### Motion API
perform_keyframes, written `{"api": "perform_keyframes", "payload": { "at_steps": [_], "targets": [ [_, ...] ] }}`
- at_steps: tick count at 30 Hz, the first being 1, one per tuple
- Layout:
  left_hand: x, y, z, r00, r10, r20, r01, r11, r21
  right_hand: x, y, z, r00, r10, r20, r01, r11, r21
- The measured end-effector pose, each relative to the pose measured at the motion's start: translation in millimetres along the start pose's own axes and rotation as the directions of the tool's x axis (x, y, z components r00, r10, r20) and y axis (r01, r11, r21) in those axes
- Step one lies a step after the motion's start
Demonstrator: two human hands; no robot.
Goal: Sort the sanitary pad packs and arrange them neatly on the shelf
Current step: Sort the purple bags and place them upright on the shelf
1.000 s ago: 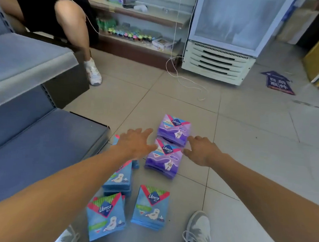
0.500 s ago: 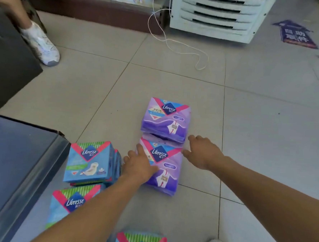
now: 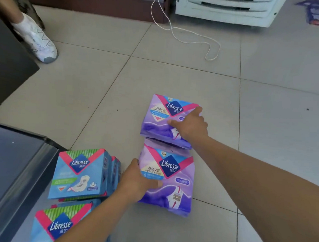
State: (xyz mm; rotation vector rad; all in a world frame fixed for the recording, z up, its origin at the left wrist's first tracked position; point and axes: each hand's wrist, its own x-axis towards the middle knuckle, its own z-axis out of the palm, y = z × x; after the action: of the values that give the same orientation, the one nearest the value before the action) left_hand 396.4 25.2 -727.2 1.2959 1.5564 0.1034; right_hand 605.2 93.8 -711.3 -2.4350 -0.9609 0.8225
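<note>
Two purple pad packs are seen lying flat on the tiled floor (image 3: 166,233), one behind the other, near the centre of the frame. The nearer purple pack (image 3: 171,183) is gripped at its left edge by the left hand (image 3: 138,181), whose grip is pinched on it: the thumb is laid across the printed face, while the fingers are hidden behind the pack's side. The farther purple pack (image 3: 158,119) is touched from above by the right hand (image 3: 189,125); its fingers are curled over the pack's right portion, with the forefinger stretched toward the upper right corner. Whether that pack is actually clamped in this grip cannot be told. The two purple packs are almost touching, edge to edge.

Just left of the nearer purple pack, a stack of blue pad packs (image 3: 80,174) is seen on the floor, and another blue pack (image 3: 58,227) is cut off by the lower left edge of the frame. A grey shelf (image 3: 7,177) is found at the far left, beside the blue packs. In the upper left corner, a white sneaker (image 3: 38,40) of another person is visible. A white cord (image 3: 179,30) is looped over the tiles in the upper middle, below a white louvred appliance base (image 3: 225,9) along the top edge.
</note>
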Motion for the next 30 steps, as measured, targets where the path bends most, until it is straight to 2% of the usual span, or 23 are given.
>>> {"api": "perform_keyframes", "payload": {
  "at_steps": [4,7,10,14,16,21,30],
  "targets": [
    [-8,-2,0,0.999,0.009,0.053,-0.003,0.994,-0.109,6,9,-3,0.995,0.087,-0.043,-0.076,0.972,0.221],
    [-23,6,-7,0.995,0.064,0.077,-0.050,0.984,-0.173,-1,16,-23,0.985,0.164,0.045,-0.166,0.873,0.459],
    [-40,19,-22,0.992,0.112,0.065,-0.096,0.971,-0.220,-17,15,-55,0.993,0.099,0.063,-0.117,0.794,0.596],
    [-70,45,-54,0.980,0.197,0.016,-0.184,0.938,-0.295,-53,-1,-126,0.999,0.005,0.050,-0.037,0.761,0.648],
    [-92,63,-75,0.968,0.251,-0.019,-0.242,0.907,-0.346,-77,-12,-168,0.999,-0.047,0.023,0.018,0.712,0.702],
    [-162,107,-138,0.907,0.408,-0.101,-0.416,0.836,-0.357,-153,-44,-253,0.983,-0.179,-0.047,0.154,0.648,0.746],
    [-314,124,-253,0.807,0.526,-0.269,-0.589,0.750,-0.300,-307,-122,-323,0.896,-0.415,-0.155,0.352,0.455,0.818]
  ]
}}
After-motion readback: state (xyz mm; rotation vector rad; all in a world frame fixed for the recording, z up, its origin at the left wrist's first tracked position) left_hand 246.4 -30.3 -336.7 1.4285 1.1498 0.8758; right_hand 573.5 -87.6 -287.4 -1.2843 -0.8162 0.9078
